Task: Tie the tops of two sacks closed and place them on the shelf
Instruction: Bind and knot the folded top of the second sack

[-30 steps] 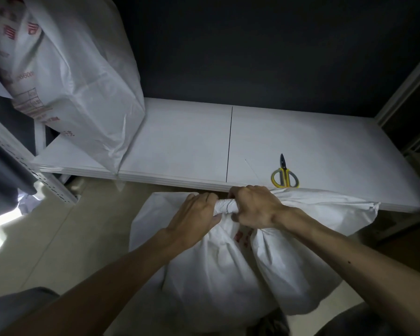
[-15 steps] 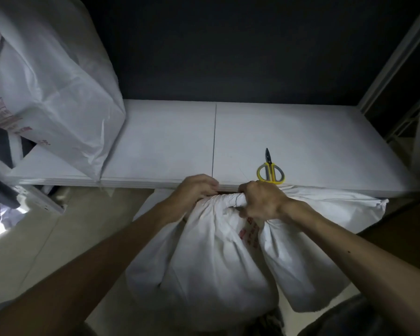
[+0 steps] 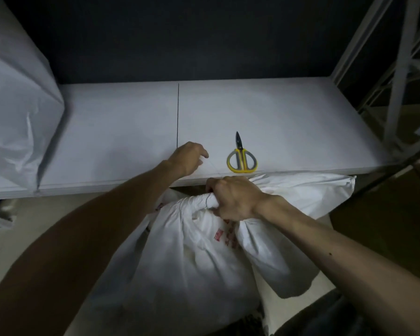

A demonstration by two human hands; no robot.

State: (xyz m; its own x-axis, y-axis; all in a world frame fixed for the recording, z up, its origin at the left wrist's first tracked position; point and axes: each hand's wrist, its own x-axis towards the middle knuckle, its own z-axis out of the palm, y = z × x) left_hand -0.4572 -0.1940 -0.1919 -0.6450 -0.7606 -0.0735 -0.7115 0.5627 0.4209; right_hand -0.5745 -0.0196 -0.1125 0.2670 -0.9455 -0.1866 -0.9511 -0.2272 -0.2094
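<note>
1. Fingers of the right hand (image 3: 233, 198) are curled tight round the gathered neck (image 3: 204, 202) of the floor sack (image 3: 192, 258). The thumb side faces the left arm.
2. The left hand (image 3: 188, 157) is off the sack and over the front of the shelf (image 3: 119, 132), fingers loosely curled and tips pointing right. I cannot tell whether they pinch anything.
3. A faint thin line (image 3: 212, 166), possibly tying thread, runs on the shelf from those fingertips toward the front edge above the right fist. It is too fine to confirm.
4. Key relation: the bunched neck sits just below and in front of the shelf edge. Its long axis runs roughly left to right, and its free end sticks out of the fist toward the left arm. The left hand is beyond and above it, just left of the scissors (image 3: 241, 161).
5. My judgement: the right hand is nearer the neck and should serve as the clamp. The left is nearer the thread and must bring it down and back toward the neck's exposed end.
6. The other sack (image 3: 15, 105) is on the shelf at far left; its top is out of view.
</note>
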